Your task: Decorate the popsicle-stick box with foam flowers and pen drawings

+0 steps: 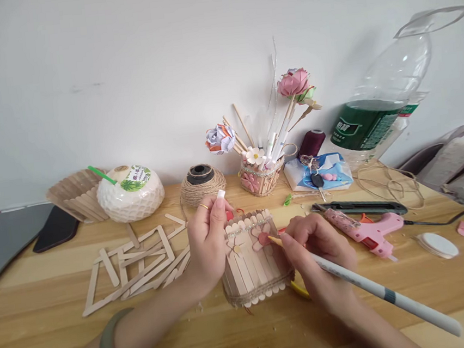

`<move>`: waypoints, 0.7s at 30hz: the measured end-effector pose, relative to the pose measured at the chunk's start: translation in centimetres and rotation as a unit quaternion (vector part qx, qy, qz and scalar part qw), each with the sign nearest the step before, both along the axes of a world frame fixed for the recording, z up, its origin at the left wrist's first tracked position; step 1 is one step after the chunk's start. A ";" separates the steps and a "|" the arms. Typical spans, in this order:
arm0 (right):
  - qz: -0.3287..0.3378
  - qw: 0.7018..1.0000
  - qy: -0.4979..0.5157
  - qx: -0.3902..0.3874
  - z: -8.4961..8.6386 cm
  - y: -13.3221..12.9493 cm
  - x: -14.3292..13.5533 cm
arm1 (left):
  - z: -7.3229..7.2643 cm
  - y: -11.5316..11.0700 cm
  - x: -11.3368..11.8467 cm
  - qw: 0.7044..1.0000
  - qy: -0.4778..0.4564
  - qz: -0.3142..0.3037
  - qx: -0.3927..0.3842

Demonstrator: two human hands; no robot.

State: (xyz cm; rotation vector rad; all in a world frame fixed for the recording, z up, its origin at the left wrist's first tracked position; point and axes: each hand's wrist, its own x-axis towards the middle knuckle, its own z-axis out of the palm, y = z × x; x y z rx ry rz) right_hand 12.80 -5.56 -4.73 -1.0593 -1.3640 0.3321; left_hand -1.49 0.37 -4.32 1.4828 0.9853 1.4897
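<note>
My left hand is closed at the upper left edge of a small craft-stick box, its thumb pointing up; some of its fingers are hidden. Twine runs along the base of the box, and a beaded trim lies near its scalloped top. Two flower outlines decorate the front, one with a pink-red centre, the other with a small yellowish one. My right hand grips a white marker pen, its yellowish tip at the pink-red flower centre. The box tilts slightly on or just above the table.
Loose craft sticks lie at left, near a coconut with a green straw. Behind stand a twine spool and a decorated pen holder. At right are a pink glue gun, a black cutter and a large bottle.
</note>
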 end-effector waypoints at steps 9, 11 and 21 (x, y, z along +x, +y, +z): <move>-0.007 1.000 -0.001 -0.019 0.2 -0.2 -0.1 | 0.0 0.1 0.0 1.000 0.005 0.002 0.002; -0.008 1.000 0.002 -0.024 0.1 -0.1 -0.1 | 0.0 0.1 0.0 1.000 0.007 0.004 -0.002; -0.008 1.000 -0.005 -0.017 -0.1 0.0 0.1 | -0.1 0.1 0.0 1.000 0.004 0.000 -0.002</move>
